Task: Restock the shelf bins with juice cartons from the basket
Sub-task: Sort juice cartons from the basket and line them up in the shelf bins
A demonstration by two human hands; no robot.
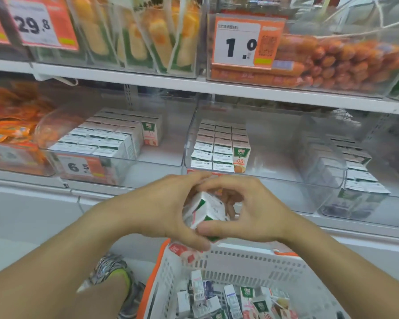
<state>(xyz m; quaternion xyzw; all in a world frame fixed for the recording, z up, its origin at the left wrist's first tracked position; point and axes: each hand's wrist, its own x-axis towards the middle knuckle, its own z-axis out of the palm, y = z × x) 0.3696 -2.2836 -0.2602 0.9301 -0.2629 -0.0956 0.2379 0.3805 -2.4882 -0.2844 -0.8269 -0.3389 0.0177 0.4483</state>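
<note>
Both hands meet above the basket (251, 261): the left hand (161, 210) and right hand (253, 208) curl their fingers round a small cluster of juice cartons (207, 209) (white with green corners), held between them. More cartons lie loose in the basket below; the clear shelf bins (274, 180) ahead hold neat rows.

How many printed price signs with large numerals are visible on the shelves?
3. The 29.8 sign hangs on the upper shelf at left, the 1.0 sign on the upper shelf at center, and the 6.5 sign fronts the lower left bin. The hands may hide another.
</note>
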